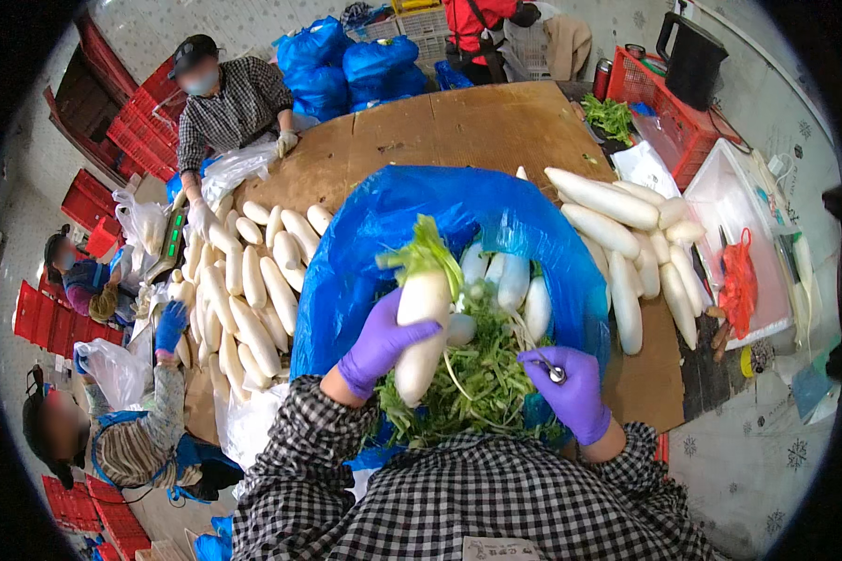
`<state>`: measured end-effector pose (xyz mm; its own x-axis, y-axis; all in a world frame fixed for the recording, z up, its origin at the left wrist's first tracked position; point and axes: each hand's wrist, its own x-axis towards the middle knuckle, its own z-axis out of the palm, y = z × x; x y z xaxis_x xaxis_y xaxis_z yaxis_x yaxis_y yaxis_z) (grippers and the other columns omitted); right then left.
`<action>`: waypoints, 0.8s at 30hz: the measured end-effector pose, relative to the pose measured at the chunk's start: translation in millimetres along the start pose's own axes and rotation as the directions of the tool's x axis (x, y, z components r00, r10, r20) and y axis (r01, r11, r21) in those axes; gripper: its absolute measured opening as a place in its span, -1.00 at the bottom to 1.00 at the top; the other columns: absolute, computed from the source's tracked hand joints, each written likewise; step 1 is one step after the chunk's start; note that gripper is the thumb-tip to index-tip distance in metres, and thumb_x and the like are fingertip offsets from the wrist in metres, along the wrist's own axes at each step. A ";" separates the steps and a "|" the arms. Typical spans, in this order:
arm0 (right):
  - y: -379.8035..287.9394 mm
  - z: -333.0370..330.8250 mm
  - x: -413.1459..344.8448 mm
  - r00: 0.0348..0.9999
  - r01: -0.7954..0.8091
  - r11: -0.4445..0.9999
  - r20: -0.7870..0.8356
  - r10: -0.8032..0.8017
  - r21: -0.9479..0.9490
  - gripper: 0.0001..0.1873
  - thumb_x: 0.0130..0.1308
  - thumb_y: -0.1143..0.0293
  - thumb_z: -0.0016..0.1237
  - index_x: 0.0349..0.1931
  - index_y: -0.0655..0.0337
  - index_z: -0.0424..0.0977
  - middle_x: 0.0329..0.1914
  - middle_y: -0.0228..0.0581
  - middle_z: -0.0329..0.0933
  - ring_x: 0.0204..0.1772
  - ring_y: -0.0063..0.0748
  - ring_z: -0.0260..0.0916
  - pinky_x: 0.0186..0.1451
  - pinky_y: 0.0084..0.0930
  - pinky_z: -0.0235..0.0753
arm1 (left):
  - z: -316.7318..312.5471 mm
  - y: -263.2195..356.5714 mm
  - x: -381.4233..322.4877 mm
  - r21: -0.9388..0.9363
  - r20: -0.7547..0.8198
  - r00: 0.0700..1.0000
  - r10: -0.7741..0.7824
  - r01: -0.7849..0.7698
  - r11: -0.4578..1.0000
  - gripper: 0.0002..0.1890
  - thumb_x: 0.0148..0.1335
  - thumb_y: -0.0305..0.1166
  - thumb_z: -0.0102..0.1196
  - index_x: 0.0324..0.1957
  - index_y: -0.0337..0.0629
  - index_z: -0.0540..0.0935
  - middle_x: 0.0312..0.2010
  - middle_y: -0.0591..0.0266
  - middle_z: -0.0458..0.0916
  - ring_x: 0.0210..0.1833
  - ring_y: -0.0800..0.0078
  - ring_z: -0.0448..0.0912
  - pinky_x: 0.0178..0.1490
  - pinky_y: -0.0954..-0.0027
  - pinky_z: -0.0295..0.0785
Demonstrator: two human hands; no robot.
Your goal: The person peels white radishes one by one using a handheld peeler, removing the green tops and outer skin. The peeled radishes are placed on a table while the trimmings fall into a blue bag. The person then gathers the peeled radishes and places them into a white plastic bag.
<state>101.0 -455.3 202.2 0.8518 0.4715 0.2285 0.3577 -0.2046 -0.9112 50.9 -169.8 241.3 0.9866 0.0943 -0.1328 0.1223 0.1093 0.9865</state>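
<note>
My left hand (375,347), in a purple glove, grips a white daikon radish (421,336) with short green leaf stalks at its upper end. The radish hangs over a large open blue plastic bag (330,280). In my right hand (579,396), also purple-gloved, is a small metal-bladed tool (551,368); its exact kind is partly hidden by the fingers. Cut green leaves (480,379) fill the near part of the bag. Several more daikon (513,280) lie at its far side, some behind the blue film.
Daikon piles (252,329) (631,245) flank the bag on the cardboard-covered table (463,126). A scale (174,235) stands at the left, where co-workers handle radishes and plastic bags. A foam box (765,280) and red crate (695,140) are at the right.
</note>
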 end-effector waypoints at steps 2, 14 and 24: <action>-6.4 0.5 -1.8 0.994 0.106 0.988 -0.025 -0.109 -0.111 -0.82 0.15 0.49 0.25 -0.21 0.19 0.67 -0.45 -0.16 0.61 -0.48 -0.29 0.56 -0.41 -0.46 0.47 | 9.8 4.1 -22.8 0.305 -0.003 0.997 -0.080 0.077 0.949 -0.35 0.00 -0.26 0.52 0.11 -0.38 0.58 -0.06 0.18 0.67 0.00 0.45 0.58 0.13 0.34 0.48; -14.6 20.9 -14.8 0.995 0.095 0.968 0.052 -0.085 -0.234 -0.84 0.17 0.39 0.24 -0.28 0.25 0.64 -0.40 -0.08 0.62 -0.44 -0.12 0.59 -0.38 -0.31 0.53 | 36.0 -15.0 -85.4 -0.555 0.082 0.936 -0.344 0.329 0.764 -0.43 0.27 -0.09 0.15 0.12 -0.43 0.52 -0.19 -0.05 0.70 -0.20 0.17 0.69 0.00 0.28 0.60; -7.4 26.1 -20.3 0.984 0.134 0.957 0.148 -0.098 -0.257 -0.87 0.19 0.36 0.25 -0.31 0.20 0.65 -0.43 -0.13 0.62 -0.46 -0.20 0.59 -0.40 -0.37 0.54 | 20.3 -56.3 -86.0 -0.716 0.236 0.889 -0.393 0.432 0.548 -0.31 0.22 -0.01 0.12 0.20 -0.43 0.47 -0.06 -0.13 0.66 -0.14 0.09 0.67 -0.04 0.17 0.63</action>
<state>71.1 -441.0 195.4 0.7465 0.6109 0.2637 0.5552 -0.3534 -0.7530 -38.6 -204.2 199.2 0.8544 -0.1925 -0.4827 0.4165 0.8091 0.4146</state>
